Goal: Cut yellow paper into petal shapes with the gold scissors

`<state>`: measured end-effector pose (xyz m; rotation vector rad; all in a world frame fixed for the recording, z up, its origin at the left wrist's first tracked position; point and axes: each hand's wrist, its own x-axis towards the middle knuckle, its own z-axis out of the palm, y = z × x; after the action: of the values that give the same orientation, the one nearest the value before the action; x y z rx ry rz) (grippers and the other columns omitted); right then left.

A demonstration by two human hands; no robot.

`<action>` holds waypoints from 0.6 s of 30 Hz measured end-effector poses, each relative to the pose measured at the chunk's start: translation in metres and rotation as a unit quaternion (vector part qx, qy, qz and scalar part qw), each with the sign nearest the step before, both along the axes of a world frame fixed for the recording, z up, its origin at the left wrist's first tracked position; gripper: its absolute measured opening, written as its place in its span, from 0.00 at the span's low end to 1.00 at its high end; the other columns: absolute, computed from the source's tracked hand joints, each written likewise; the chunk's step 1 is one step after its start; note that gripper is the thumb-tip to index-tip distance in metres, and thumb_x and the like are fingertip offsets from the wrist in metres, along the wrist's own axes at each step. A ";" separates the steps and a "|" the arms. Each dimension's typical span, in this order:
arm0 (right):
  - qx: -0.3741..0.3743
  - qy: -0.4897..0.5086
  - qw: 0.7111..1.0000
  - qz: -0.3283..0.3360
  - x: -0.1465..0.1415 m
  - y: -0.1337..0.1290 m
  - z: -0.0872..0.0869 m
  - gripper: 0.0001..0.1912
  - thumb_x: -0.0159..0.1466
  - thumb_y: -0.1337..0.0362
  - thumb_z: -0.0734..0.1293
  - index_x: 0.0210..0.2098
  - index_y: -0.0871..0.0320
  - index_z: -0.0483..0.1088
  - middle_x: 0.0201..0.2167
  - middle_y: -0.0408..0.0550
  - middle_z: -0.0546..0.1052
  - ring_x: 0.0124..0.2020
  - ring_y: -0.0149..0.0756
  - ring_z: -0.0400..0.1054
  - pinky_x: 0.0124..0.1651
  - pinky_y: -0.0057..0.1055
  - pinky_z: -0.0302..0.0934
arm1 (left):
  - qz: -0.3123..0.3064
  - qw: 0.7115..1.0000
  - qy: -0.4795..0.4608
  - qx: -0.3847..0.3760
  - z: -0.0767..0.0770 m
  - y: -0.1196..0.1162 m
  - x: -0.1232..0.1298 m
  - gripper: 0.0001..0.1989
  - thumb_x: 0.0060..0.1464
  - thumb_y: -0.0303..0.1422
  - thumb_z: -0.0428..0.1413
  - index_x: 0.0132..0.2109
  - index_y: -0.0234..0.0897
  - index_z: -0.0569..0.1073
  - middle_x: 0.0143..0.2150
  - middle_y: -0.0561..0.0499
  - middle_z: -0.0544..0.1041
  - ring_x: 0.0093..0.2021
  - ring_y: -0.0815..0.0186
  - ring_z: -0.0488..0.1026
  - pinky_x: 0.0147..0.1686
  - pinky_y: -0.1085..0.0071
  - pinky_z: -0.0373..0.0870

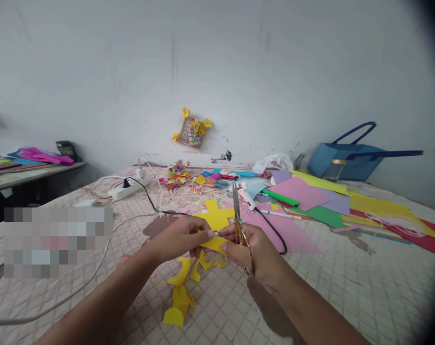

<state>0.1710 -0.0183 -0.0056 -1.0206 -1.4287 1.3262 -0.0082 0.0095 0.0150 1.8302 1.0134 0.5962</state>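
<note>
Between my two hands is a small piece of yellow paper [214, 243], pinched at both ends. The fingers of my left hand [188, 235] are closed on its left end. My right hand [251, 249] grips its right end with thumb and fingertips. A pair of scissors [236, 211] with gold handles also sits in my right hand, blades pointing up and away. Just beyond my hands lies a larger cross-shaped yellow paper cutout [214, 214]. Several curved yellow paper scraps [181, 273] are scattered on the table below my hands.
A white glue gun [246, 195] lies beyond the scissors, its black cord curving right. Coloured paper sheets [303, 191] and a blue bag [346, 160] are at right. A power strip [129, 188] with white and black cables is at left. A decorated woven piece [193, 132] hangs on the wall.
</note>
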 end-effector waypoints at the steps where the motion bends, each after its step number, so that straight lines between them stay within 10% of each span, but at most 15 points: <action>1: -0.003 0.002 1.000 0.001 0.000 0.000 -0.001 0.09 0.50 0.65 0.69 0.31 0.59 0.69 0.17 0.36 0.65 0.15 0.23 0.55 0.19 0.22 0.49 | 0.005 1.000 0.013 0.004 0.000 0.000 0.000 0.15 0.53 0.41 0.50 0.29 0.31 0.67 0.20 0.54 0.68 0.18 0.73 0.66 0.19 0.78 0.61; 18: -0.030 -0.033 0.999 -0.012 0.003 0.008 -0.004 0.10 0.50 0.62 0.68 0.31 0.60 0.70 0.19 0.39 0.71 0.13 0.22 0.56 0.16 0.22 0.46 | -0.095 0.991 -0.092 -0.009 0.002 0.002 -0.009 0.14 0.48 0.28 0.56 0.43 0.35 0.65 0.37 0.52 0.69 0.36 0.70 0.67 0.34 0.73 0.63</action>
<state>0.1745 -0.0100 -0.0101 -1.1274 -1.4292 1.3353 -0.0175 0.0111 0.0166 1.7954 0.7110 0.6233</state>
